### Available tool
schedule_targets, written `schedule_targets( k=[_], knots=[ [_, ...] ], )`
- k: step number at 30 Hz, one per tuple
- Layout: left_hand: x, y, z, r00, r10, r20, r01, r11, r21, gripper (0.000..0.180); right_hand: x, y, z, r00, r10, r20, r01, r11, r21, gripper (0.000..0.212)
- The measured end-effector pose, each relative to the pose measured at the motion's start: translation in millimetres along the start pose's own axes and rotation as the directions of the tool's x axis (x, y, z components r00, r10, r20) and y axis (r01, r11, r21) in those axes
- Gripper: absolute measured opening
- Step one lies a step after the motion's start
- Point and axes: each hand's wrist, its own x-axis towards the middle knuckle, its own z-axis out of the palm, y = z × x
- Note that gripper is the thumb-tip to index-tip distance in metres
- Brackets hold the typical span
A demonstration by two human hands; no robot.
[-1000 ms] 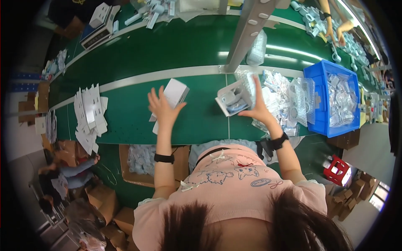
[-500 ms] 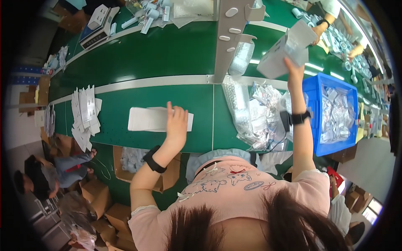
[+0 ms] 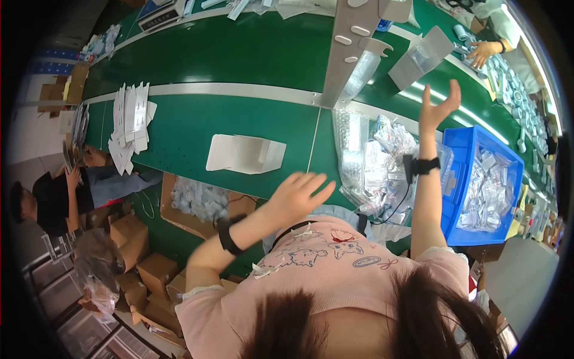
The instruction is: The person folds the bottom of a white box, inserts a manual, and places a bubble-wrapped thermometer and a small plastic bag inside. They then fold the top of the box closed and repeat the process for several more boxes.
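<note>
My right hand (image 3: 439, 109) reaches to the far right with thumb and fingers apart, holding nothing. Just beyond its fingertips, a white carton (image 3: 418, 58) with a raised flap and clear plastic inside stands on the green surface. Above the bench's near edge hovers my left hand (image 3: 299, 196), its fingers loosely spread and nothing in them. Closest to that hand is an unfilled white carton (image 3: 245, 154), which lies on the bench with its open side showing.
Flattened white cartons (image 3: 130, 122) are piled at left. Bubble wrap (image 3: 353, 152) and bagged parts (image 3: 385, 164) lie near a blue bin (image 3: 448, 188) of bags. A metal post (image 3: 344, 54) rises at centre. A co-worker's hand (image 3: 483, 54) is far right.
My right hand has let go of the filled carton, which now stands farther back. My left hand has left the other carton and moved right and toward my body. The view has shifted.
</note>
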Motion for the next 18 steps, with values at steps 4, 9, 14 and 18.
schedule_targets(
  k=[4,9,14,18],
  knots=[
    [-47.0,13.4,25.8,0.547,-0.509,-0.664,0.5,0.835,-0.229,0.058,-14.2,-41.0,-2.4,0.789,-0.131,0.6,-0.186,0.88,0.438,0.037],
    [-51.9,-1.7,33.3,0.154,-0.736,-0.66,0.676,0.566,-0.473,0.069,-21.4,-92.8,104.9,0.333,0.179,0.926,-0.076,0.984,-0.162,0.046],
    [-17.8,-40.5,45.9,0.363,-0.703,-0.611,0.604,0.677,-0.42,0.082,-91.9,8.7,237.2,0.515,-0.123,0.848,0.084,0.992,0.093,0.062],
    [-37.6,-73.6,50.7,0.397,-0.613,-0.683,0.578,0.745,-0.333,0.083,-99.5,-40.3,194.1,0.604,0.109,0.789,-0.39,0.904,0.173,0.072]
  ],
)
